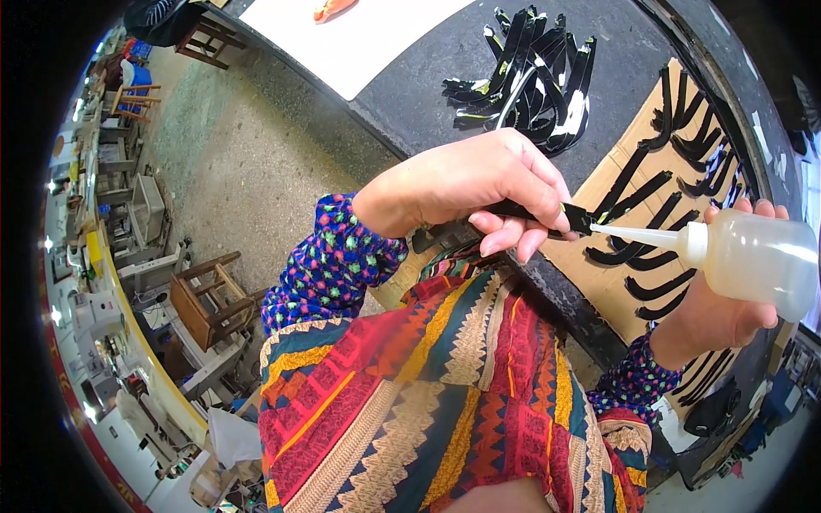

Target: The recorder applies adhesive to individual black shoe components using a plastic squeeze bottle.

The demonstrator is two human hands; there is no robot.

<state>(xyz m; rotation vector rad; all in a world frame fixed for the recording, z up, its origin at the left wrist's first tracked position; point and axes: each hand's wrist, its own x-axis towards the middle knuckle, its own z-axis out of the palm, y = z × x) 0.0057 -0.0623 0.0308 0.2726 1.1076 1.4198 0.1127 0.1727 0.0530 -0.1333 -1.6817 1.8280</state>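
My left hand (487,188) pinches a black strip (578,220), its end sticking out past the fingertips on the right. In my right hand (714,316) is a translucent squeeze bottle (761,261) with a white collar and a long thin nozzle (637,234). The bottle lies nearly level, and the nozzle's tip meets or almost meets the end of the strip. Pale liquid shows inside the bottle. Beyond my left hand a loose heap of black strips (522,81) lies on the dark table, some with white or yellowish patches.
A cardboard sheet (629,158) on the dark table (402,94) carries several curved black strips (654,218) in rows. At the far left of the table lies a white sheet (342,43) with an orange object (332,8). A wooden stool (209,299) stands on the floor at left, near sewing machines.
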